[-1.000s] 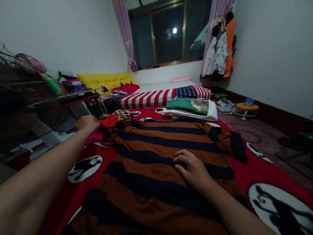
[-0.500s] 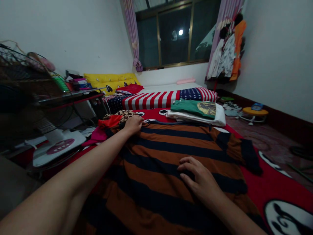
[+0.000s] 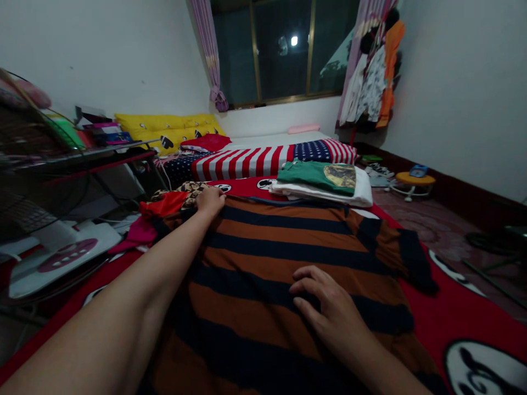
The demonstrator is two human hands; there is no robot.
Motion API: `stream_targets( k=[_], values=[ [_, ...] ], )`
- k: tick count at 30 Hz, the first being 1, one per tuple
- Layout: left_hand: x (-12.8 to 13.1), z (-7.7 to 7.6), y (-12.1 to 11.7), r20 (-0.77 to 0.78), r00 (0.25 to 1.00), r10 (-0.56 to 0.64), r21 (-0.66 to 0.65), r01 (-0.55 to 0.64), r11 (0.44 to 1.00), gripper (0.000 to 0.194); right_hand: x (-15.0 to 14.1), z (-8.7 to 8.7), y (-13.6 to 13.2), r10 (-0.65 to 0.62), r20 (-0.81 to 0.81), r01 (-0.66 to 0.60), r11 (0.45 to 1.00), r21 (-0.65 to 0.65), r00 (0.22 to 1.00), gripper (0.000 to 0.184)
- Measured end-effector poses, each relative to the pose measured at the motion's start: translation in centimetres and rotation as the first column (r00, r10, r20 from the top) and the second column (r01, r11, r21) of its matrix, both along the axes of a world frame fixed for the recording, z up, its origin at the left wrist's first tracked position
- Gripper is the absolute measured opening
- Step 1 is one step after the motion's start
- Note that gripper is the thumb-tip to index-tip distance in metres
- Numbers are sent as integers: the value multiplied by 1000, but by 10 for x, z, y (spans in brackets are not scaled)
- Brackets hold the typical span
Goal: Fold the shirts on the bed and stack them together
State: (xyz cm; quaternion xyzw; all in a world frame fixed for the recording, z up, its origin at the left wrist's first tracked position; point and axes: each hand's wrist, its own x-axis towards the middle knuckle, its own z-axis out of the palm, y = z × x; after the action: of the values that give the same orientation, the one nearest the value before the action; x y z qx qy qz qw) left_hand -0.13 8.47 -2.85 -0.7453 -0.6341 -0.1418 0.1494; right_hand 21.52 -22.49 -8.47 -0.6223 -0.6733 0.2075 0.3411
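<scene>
A brown and navy striped shirt [image 3: 284, 236] lies spread over the red patterned cover [image 3: 465, 296] in front of me. At the shirt's far left corner, my left hand [image 3: 211, 201] is closed on its fabric with the arm stretched forward. My right hand [image 3: 323, 299] is over the middle of the shirt, fingers slightly bent and apart, holding nothing. Behind the shirt sits a folded stack, with a green garment [image 3: 307, 175] on top of a white one [image 3: 362, 189]. Beside my left hand are rumpled clothes, among them an orange-red piece [image 3: 164, 206].
A bed with a flag-patterned cover [image 3: 242, 163] and a yellow cushion [image 3: 144, 129] stands by the window. At left are a cluttered desk [image 3: 123, 147] and a white seat [image 3: 66, 255]. A small stool [image 3: 415, 181] stands on the floor at right.
The view has shifted a little, so most things sit further left. My left hand still grips the shirt's far left corner, where the fabric looks pulled straighter. My right hand has hardly moved.
</scene>
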Motion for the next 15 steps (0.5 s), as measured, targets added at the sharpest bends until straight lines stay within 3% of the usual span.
stream_targets(
  k=[3, 9, 12, 15],
  values=[
    [0, -6, 3, -44, 999, -18, -10, 17, 1000, 32, 0, 0, 0, 4, -6, -4, 1000, 3, 1000, 14],
    [7, -9, -9, -127, 977, -170, 41, 176, 983, 30, 4, -1, 1, 26, -18, -25, 999, 19, 1000, 14],
    [2, -3, -29, -101, 959, -266, 104, 276, 955, 31, 6, -2, 1, 44, -13, -44, 999, 24, 999, 13],
    [-13, 3, -65, -52, 916, -398, 143, 401, 905, 26, 7, -4, 2, 59, 3, -59, 998, 38, 998, 13]
  ],
)
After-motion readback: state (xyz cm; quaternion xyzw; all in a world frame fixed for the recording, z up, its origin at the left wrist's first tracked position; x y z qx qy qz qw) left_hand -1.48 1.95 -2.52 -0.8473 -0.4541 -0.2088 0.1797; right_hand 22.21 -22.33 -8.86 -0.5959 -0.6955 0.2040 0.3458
